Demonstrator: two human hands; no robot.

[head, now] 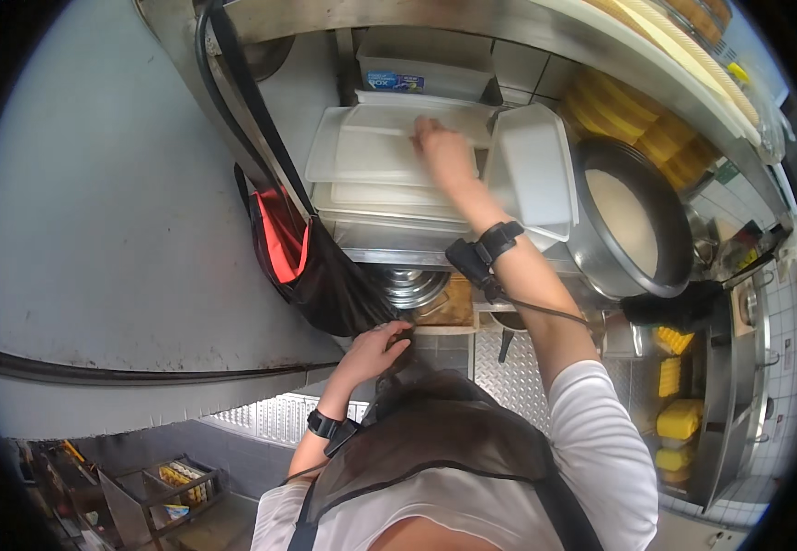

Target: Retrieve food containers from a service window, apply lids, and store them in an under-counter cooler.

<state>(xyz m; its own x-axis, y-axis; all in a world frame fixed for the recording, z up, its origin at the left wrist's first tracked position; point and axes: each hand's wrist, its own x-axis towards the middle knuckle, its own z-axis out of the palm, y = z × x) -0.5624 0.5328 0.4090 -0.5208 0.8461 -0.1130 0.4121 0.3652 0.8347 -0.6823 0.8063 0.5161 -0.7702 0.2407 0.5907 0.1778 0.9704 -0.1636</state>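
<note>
My right hand (pixel 443 151) is over the stacked translucent plastic lids (pixel 385 148), its fingers bent on or just above the top one; contact is unclear and the hand is slightly blurred. Under the lids is a clear plastic container (pixel 398 234) on a metal shelf. Just right of the hand, a white plastic container (pixel 533 165) leans at a tilt. My left hand (pixel 378 351) hangs lower, beside the bottom of a black bag with a red lining (pixel 329 289), fingers partly spread. Whether its fingertips touch the bag cannot be told.
A large metal pot (pixel 677 234) with pale contents stands at the right. Behind the lids is another plastic box (pixel 426 62). A big grey panel (pixel 116 206) fills the left side. Metal bowls (pixel 416 286) lie below the shelf (pixel 405 257). Yellow containers (pixel 679 419) stand lower right.
</note>
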